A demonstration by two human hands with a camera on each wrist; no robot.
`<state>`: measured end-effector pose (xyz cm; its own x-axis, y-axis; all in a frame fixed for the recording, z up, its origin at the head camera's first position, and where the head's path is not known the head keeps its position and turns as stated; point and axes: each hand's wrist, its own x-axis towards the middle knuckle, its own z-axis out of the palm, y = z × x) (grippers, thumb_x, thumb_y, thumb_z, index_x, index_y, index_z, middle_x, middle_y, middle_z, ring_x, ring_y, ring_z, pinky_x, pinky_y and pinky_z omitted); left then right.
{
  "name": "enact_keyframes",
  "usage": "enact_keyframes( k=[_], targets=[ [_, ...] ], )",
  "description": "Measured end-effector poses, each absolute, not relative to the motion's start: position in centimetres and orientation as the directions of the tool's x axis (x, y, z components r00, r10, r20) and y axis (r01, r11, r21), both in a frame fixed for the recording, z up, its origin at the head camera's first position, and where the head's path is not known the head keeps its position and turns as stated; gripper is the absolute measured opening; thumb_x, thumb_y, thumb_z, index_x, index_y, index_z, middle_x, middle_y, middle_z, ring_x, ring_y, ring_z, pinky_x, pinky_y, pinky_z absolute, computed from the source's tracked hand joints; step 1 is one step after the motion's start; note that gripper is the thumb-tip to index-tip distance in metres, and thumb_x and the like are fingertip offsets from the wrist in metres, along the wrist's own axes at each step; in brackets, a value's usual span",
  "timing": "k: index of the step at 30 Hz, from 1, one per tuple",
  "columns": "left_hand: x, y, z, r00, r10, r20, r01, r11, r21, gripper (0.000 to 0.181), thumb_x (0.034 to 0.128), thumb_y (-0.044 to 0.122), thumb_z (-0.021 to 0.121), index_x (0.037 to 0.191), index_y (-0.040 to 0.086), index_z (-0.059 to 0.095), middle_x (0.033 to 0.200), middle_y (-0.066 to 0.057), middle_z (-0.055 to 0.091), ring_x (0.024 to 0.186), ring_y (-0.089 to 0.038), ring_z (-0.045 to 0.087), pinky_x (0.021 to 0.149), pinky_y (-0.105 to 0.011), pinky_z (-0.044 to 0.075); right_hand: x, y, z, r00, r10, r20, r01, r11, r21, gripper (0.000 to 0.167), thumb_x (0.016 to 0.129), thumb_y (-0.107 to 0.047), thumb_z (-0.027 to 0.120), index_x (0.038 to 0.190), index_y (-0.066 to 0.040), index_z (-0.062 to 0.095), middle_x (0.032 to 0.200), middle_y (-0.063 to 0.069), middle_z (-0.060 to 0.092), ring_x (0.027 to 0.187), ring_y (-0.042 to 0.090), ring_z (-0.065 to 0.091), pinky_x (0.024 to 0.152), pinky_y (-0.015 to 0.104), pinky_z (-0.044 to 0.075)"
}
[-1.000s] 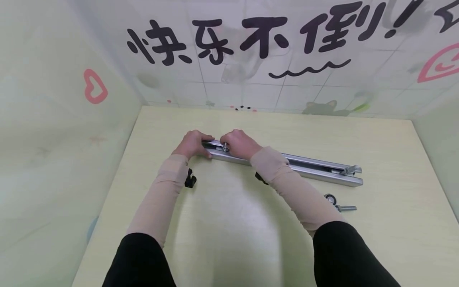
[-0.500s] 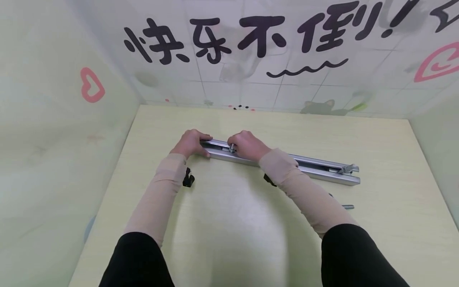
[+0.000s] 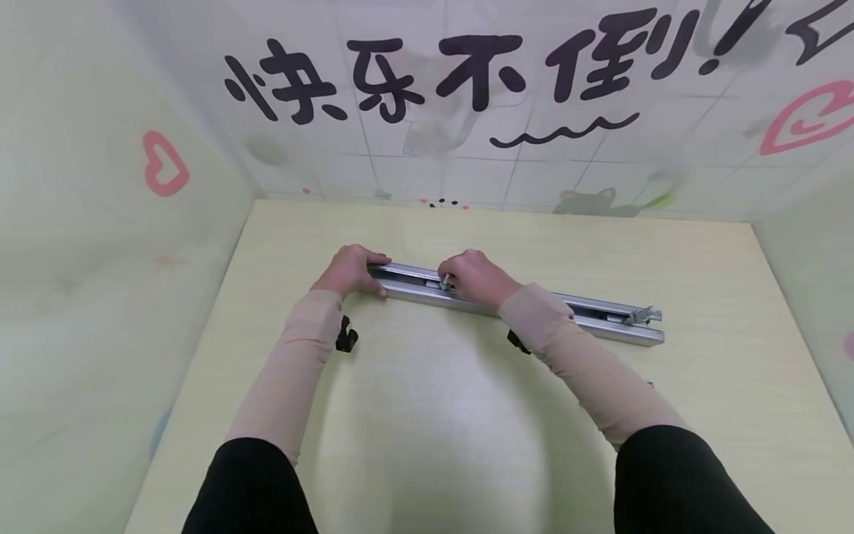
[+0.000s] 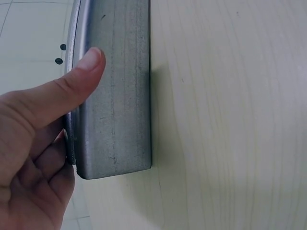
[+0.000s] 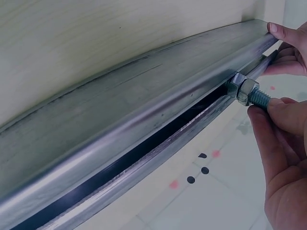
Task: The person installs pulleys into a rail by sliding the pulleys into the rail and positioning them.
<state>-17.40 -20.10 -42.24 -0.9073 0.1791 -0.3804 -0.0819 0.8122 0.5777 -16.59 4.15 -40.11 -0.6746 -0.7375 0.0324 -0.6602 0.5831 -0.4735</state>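
A long silver metal channel rail lies on the table, its slot facing up. At its left end my left hand grips it, the thumb on the near side wall and the fingers on the far side. Out of the slot sticks a threaded bolt with hex nuts at the slot edge. My right hand pinches the bolt's free end between thumb and finger. What sits inside the channel under the nuts is hidden. Another metal fitting stands in the slot at the rail's right end.
The pale wooden table is bounded by a printed back wall and side walls. A tip of a small metal part shows beside the right forearm, which covers the rest. Black pieces hang under both wrists.
My right hand has slid the bolt to the right along the slot, away from my left hand. The left hand keeps its hold on the rail end. The right forearm now covers more loose parts.
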Motion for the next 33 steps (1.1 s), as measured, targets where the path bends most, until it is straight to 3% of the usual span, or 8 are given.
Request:
enact_keyframes(
  k=[19,33],
  targets=[
    [-17.5,-20.1,-42.2,-0.902,0.17,-0.397,-0.096,0.818,0.567,0.069,0.0581,0.01,0.084,0.122,0.014,0.058,0.132,-0.006,0.049,0.128,-0.032,0.036,0.108,-0.043,0.027,-16.2,6.5,-40.0,-0.697,-0.717,0.004,-0.627,0.608,-0.487,0.024,0.08,0.012,0.052,0.092,0.001,0.069,0.09,0.011,0.069,0.083,0.019,0.065,0.075,0.029,0.054],
    [-17.5,-20.0,-42.2,-0.911,0.175,-0.374,-0.082,0.811,0.579,0.068,0.0568,0.009,0.084,0.12,0.012,0.059,0.13,-0.007,0.051,0.126,-0.032,0.039,0.107,-0.042,0.029,-15.9,8.6,-40.6,-0.692,-0.72,0.049,-0.643,0.585,-0.494,0.024,0.078,0.014,0.051,0.09,0.002,0.069,0.088,0.012,0.069,0.083,0.021,0.066,0.074,0.03,0.054]
  ],
)
